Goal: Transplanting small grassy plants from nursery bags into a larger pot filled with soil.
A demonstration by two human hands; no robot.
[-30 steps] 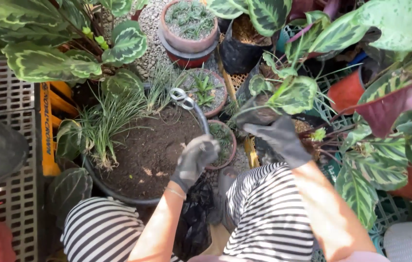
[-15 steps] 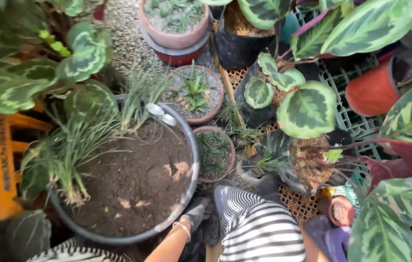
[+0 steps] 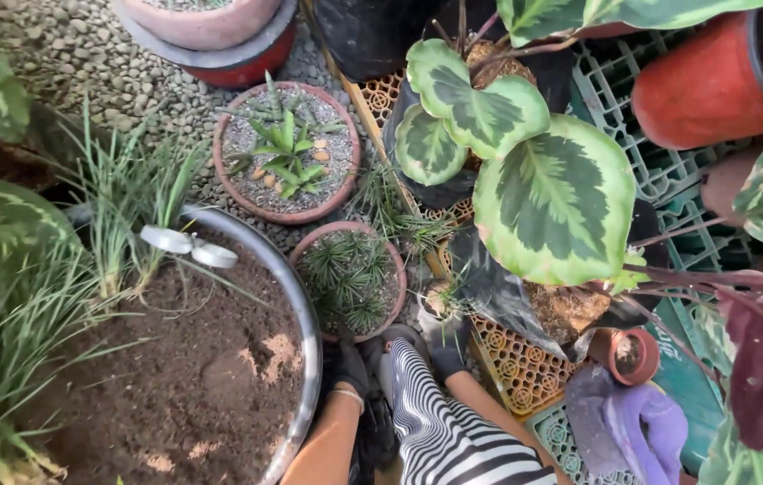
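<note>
Beside gloved hands (image 3: pixel 395 359), small clay pot (image 3: pixel 352 280), spiky dark-green tufts, upright.

A: Item one, lower left of the frame?
B: Large basin of soil (image 3: pixel 220 377), scissors (image 3: pixel 189 247) on the soil near its upper rim, grass clump (image 3: pixel 31 305) at its left.
A: Right of it?
B: Small pot (image 3: pixel 351 278), touching the rim (another pot (image 3: pixel 286 151) above). Gloved hands (image 3: pixel 352 366) (image 3: pixel 443 339) just below; broad-leaf plant (image 3: pixel 552 198) to the right.

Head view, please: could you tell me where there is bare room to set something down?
Bare soil fills the big basin right of the grass clump. Open gravel lies above it. Between the small clay pots and crates it is crowded.
</note>
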